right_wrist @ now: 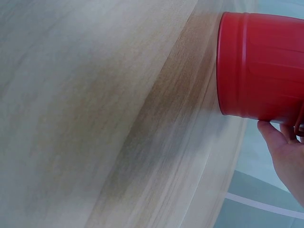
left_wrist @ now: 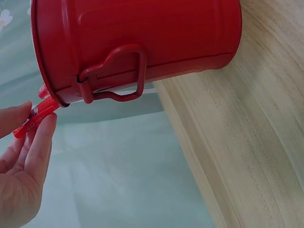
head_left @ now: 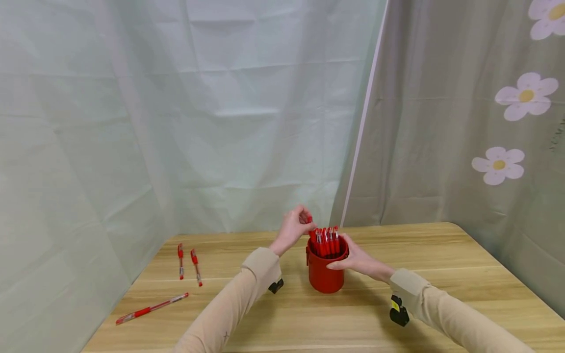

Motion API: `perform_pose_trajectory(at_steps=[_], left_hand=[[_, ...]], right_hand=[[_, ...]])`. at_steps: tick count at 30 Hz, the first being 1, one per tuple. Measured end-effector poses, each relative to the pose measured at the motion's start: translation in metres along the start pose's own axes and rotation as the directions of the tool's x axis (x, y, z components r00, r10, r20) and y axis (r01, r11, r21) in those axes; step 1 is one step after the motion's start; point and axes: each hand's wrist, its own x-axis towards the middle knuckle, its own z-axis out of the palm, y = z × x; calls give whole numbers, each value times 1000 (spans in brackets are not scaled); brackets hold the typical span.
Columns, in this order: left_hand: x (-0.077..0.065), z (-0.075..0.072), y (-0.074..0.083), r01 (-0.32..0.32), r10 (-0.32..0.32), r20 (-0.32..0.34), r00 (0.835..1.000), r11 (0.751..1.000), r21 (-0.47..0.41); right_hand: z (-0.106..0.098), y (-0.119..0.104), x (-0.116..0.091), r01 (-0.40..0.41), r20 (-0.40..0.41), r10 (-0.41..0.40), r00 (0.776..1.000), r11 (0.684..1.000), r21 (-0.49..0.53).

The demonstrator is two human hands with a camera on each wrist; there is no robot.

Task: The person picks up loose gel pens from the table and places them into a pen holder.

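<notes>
A red metal bucket (head_left: 325, 278) with side handles stands upright on the table and holds several red-capped pens (head_left: 327, 241). At its left rim my left hand (head_left: 293, 228) pinches the capped end of a red pen (left_wrist: 39, 115) between thumb and fingers. The lower part of that pen is hidden by the bucket wall. My right hand (head_left: 359, 260) grips the bucket's right side, thumb at the front near the rim. In the right wrist view, the fingers (right_wrist: 273, 135) touch the bucket's side.
On the left of the wooden table (head_left: 282, 323) lie three loose red pens: one pen (head_left: 180, 261) and another pen (head_left: 196, 267) towards the back, and a third pen (head_left: 152, 308) nearer the front. A pale curtain (head_left: 247, 122) hangs behind the table's back edge.
</notes>
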Motion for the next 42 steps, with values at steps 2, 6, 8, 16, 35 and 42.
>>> perform_pose_trajectory(at_steps=[2, 6, 8, 16, 35, 42], left_hand=[[0, 0, 0, 0, 0, 3, 1000, 1000, 17], [-2, 1, -1, -2, 1, 26, 1000, 998, 58], [-3, 1, -2, -5, 2, 32, 999, 996, 88], [-7, 2, -4, -5, 1, 24, 1000, 987, 159], [-14, 0, -4, -105, 92, 61, 994, 958, 266], [-15, 0, -8, -116, 96, 80, 992, 946, 303]], right_hand=[[0, 0, 0, 0, -1, 0, 1000, 1000, -1], [1, -1, 0, 8, 1, -8, 1000, 1000, 4], [1, -1, -1, 11, 5, -11, 1000, 1000, 9], [1, 4, 1, 18, -3, -18, 1000, 1000, 21], [-3, 30, 11, 34, -25, -34, 999, 999, -3], [-2, 28, 10, 34, -8, -34, 999, 998, 46]])
